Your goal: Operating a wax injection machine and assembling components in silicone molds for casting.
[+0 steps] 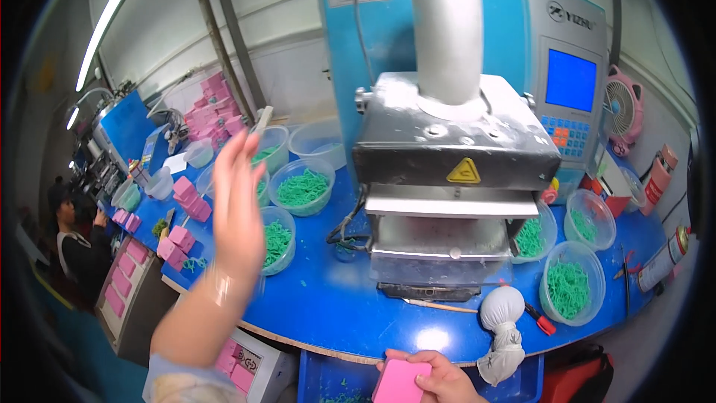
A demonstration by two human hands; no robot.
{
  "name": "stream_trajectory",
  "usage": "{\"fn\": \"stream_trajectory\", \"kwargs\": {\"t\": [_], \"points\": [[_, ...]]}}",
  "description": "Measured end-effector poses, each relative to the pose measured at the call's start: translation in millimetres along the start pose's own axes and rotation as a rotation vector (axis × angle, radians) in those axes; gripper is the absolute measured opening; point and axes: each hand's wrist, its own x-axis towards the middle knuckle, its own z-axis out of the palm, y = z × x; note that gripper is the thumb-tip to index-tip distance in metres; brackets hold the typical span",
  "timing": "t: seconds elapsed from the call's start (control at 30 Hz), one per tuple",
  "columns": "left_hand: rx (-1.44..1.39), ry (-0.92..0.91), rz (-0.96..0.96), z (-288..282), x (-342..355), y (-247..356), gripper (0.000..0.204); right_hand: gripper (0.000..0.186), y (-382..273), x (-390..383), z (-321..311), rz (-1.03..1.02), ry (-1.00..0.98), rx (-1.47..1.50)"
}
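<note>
Right hand [449, 383]: positioned in front of the large press machine [459, 157] with black-sided metal head and white cylindrical column. Its fingers are clamped on a flat, square pink block with rounded corners [401, 383], the thumb on the face and other fingers behind the edge. The block is held in front of the press machine, on the near side of the glossy blue bench [328, 313]

Left hand [240, 213]: raised to the left of the press machine, apart from it. Its fingers are extended upward and lie close together; the tips are blurred. Round clear plastic tubs [302, 211] containing green shredded strands [302, 187] stand behind this hand, and more such tubs stand to the right of the press machine

Surrounding items: a thin wooden stick [444, 305] lies just in front of the press machine. A grey-white cloth pouch with a tied neck [502, 312] and a red-and-black marker [542, 321] lie to its front right. A heap of pink blocks [215, 108] stands to its far left, and a pink fan [623, 108] to its rear right
</note>
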Motion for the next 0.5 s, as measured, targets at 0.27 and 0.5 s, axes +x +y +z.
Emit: {"fn": "stream_trajectory", "kwargs": {"t": [0.27, 0.5], "points": [[0.398, -1.003, 0.671, -2, -166, 71, 0.039, 0.045, -5, -10, 23, 0.345, -0.04, 0.377], [0.072, -0.595, -0.017, 9, -171, 73, 0.037, 0.063, -6, -31, 32, -0.298, -0.082, -0.895]]}}
